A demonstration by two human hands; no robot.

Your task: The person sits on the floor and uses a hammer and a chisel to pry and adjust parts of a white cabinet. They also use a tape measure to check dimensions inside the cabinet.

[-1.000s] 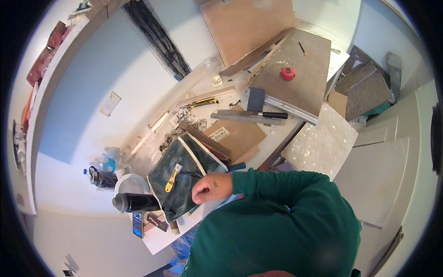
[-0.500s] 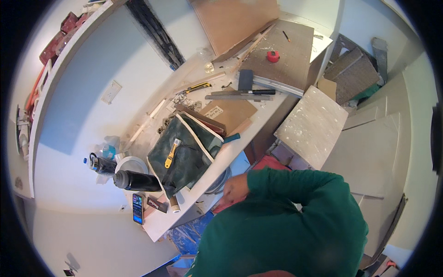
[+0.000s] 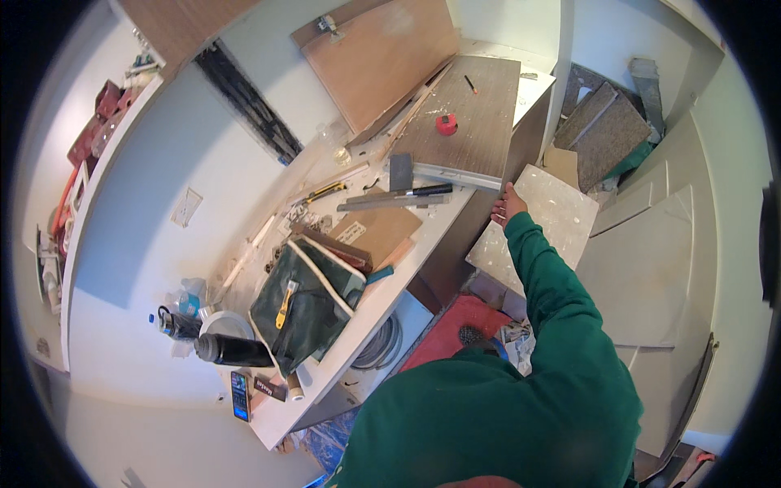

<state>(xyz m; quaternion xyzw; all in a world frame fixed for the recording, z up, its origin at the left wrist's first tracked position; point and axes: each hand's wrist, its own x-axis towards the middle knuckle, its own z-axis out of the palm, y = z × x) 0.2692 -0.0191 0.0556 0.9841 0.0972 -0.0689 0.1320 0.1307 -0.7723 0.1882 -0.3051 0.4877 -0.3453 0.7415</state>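
My right hand (image 3: pixel 509 206) reaches forward in a green sleeve, fingers stretched out and partly apart, nothing in it that I can see. Its fingertips are at the near corner of a brown wood-grain panel (image 3: pixel 476 106); whether they touch it I cannot tell. Just below the hand is a pale, paint-spotted square board (image 3: pixel 561 207). On the brown panel lie a red tape measure (image 3: pixel 446 124) and a pencil (image 3: pixel 471 84). Left of the hand, a black-handled tool (image 3: pixel 427 191) lies across a grey bar. My left hand is out of sight, hidden by the body or outside the picture.
A dark green bag (image 3: pixel 313 285) with a yellow scraper (image 3: pixel 285 305) lies on the white worktop (image 3: pixel 370 313), near a black bottle (image 3: pixel 236 350) and a phone (image 3: pixel 239 396). Coiled grey cable (image 3: pixel 381 346) and a red mat (image 3: pixel 455 325) are below. Large panels (image 3: pixel 651 268) lean at right.
My right arm has stretched forward, from low beside the worktop to the brown panel's corner. The view has shifted, and the red mat with a dark round bristly thing now shows below.
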